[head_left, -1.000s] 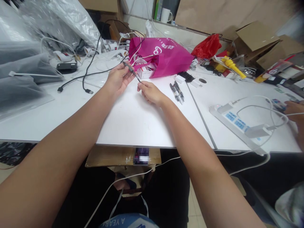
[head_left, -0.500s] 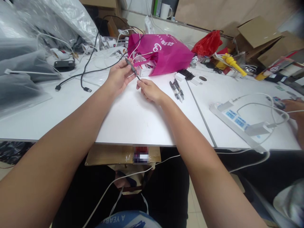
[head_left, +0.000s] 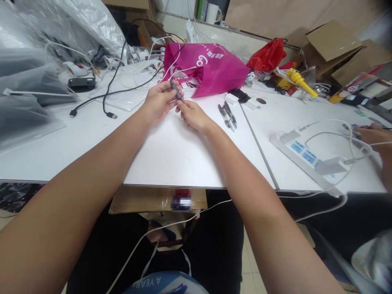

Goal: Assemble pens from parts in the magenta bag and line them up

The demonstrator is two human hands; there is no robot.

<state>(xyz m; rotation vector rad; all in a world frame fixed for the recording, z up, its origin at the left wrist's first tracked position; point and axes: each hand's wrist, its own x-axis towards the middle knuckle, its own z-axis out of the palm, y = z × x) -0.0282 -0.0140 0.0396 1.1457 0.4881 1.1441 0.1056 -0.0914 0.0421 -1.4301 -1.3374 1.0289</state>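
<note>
Between my two hands is a slim dark grey pen (head_left: 176,90), held at a slant over the white table (head_left: 174,159). My left hand (head_left: 161,101) is closed on its upper part with thumb and fingers. The fingertips of my right hand (head_left: 192,115) pinch its lower end, close against the left fingers. Just behind the hands lies a magenta bag (head_left: 222,75) with its mouth towards them and boxes partly showing inside. Several grey pens (head_left: 227,116) lie bundled to the right of my right hand.
Black cables (head_left: 105,100) and plastic bags (head_left: 27,98) lie at left. A white power strip (head_left: 303,157) with plugs sits at right, near another person's hand (head_left: 372,134). A red bag (head_left: 267,56), a yellow object (head_left: 301,83) and cardboard boxes (head_left: 333,41) stand behind.
My left hand has shifted right and slightly down along the pen, closer to my right hand. The pen's thin lower part, visible before, is now hidden between the fingers.
</note>
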